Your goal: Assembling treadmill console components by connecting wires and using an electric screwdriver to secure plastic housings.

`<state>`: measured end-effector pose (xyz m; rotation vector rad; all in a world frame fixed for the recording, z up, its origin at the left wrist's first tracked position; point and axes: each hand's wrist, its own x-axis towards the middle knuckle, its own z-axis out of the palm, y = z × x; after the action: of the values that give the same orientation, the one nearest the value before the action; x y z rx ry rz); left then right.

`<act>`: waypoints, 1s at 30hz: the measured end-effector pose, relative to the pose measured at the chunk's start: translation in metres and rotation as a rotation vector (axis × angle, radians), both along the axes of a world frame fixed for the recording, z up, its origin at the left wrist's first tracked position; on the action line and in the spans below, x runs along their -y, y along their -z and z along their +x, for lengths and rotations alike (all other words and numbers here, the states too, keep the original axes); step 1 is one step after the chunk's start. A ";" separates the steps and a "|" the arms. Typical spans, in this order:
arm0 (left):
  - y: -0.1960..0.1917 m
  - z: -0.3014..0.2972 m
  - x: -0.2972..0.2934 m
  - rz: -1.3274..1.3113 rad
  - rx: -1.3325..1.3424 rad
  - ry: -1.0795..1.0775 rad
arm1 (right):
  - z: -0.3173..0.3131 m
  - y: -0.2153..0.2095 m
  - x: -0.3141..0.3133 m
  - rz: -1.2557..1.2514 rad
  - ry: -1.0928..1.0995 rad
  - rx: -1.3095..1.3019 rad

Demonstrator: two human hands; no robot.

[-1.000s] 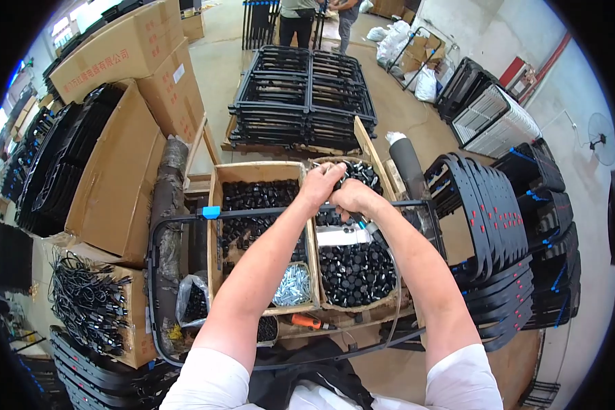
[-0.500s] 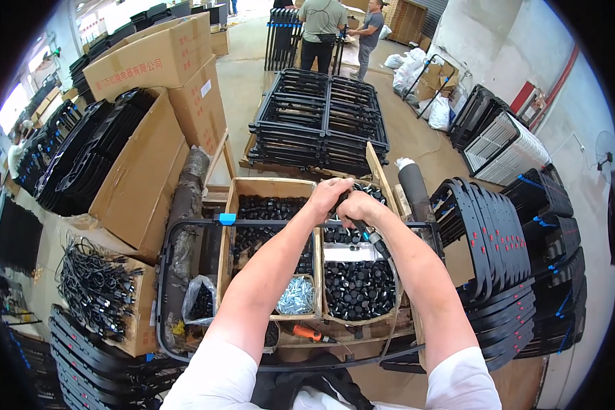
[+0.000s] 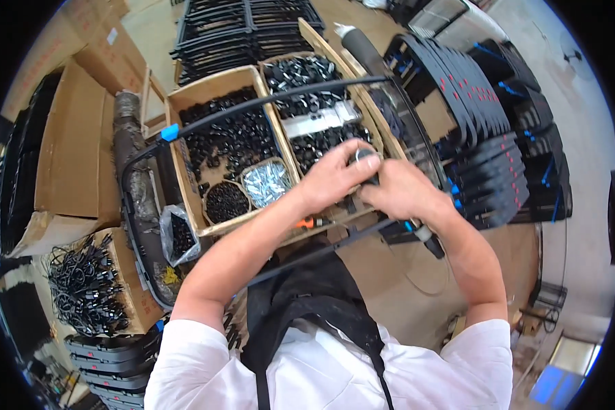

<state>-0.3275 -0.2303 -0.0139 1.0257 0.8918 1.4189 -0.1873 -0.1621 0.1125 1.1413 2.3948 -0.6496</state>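
Head view, tool: slim, dark cylindrical tool (image 3: 427,238) with blue ring, in your right hand, over the near side of the right-hand bin.
Right hand: yours (image 3: 404,190), clenched round the tool's barrel.
Left hand: yours (image 3: 338,172), fingers curled on a small round piece (image 3: 366,155) at the right hand; separate part or tool end, you could not tell.
Handling: tool probably stiff, of moderate weight, smooth; best held mid-barrel, clear of the thin cord (image 3: 427,292).
Left bin: wooden (image 3: 212,83), held loose black caps (image 3: 234,147).
Inset baskets: one of silver screws (image 3: 266,183), one of tiny dark pieces (image 3: 226,201).
Right bin: wooden-sided (image 3: 378,126), held black pieces (image 3: 304,73) and a pale strip (image 3: 321,120) across.
Bag: clear plastic (image 3: 173,239), dark contents.
Carton: cardboard (image 3: 142,297), heaped with black cables (image 3: 89,287).
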 end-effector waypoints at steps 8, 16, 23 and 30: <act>0.026 0.080 0.085 -0.157 0.218 0.188 | 0.083 0.029 0.083 -0.088 0.040 0.045; 0.031 0.099 0.107 -0.131 0.089 0.033 | 0.106 0.042 0.097 -0.081 -0.011 -0.051; 0.035 0.119 0.105 -0.106 0.076 -0.060 | 0.120 0.047 0.095 -0.086 -0.014 -0.071; 0.031 0.131 0.121 -0.137 -0.002 -0.111 | 0.139 0.066 0.103 -0.059 -0.045 -0.152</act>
<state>-0.1960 -0.3512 -0.0445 0.8860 1.0461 1.4281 -0.0484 -0.2655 0.0469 1.0446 2.5016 -0.8123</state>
